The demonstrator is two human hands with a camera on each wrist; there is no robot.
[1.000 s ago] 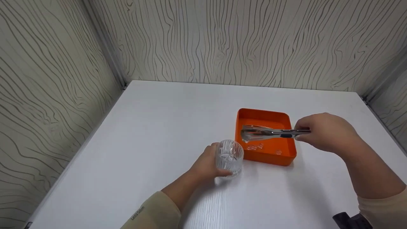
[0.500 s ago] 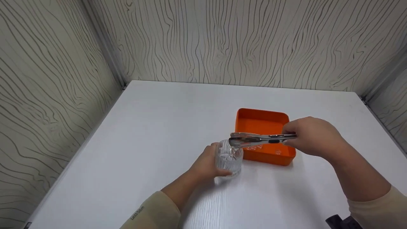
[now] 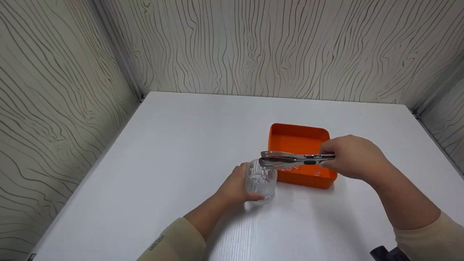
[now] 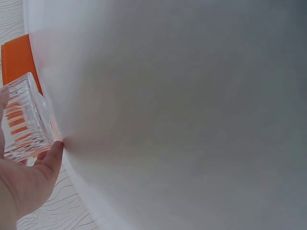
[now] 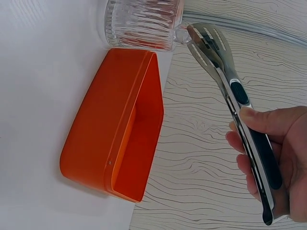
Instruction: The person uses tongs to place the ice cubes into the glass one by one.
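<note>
My left hand (image 3: 233, 186) grips a clear ribbed glass (image 3: 261, 186) standing on the white table, thumb at its near side and fingers round its left. Clear pieces lie low inside the glass. In my right hand (image 3: 357, 157) I hold metal tongs (image 5: 249, 129) with dark grip pads, thumb on one arm and fingers curled round the other. Their slotted heads (image 5: 208, 40) are over the glass mouth, with a clear ice-like cube (image 5: 181, 34) at the tips, right at the rim. Beside the glass sits an orange box (image 3: 306, 179) holding a few clear cubes (image 3: 317, 173).
The white table (image 3: 203, 130) runs back to a wood-grain patterned wall (image 3: 250, 47), with another such wall (image 3: 54, 119) on the left. The near left corner of the orange box stands close against the glass.
My right hand has carried the tongs left from over the orange box to above the glass mouth, mostly in the first half second. The left hand and glass have hardly moved.
</note>
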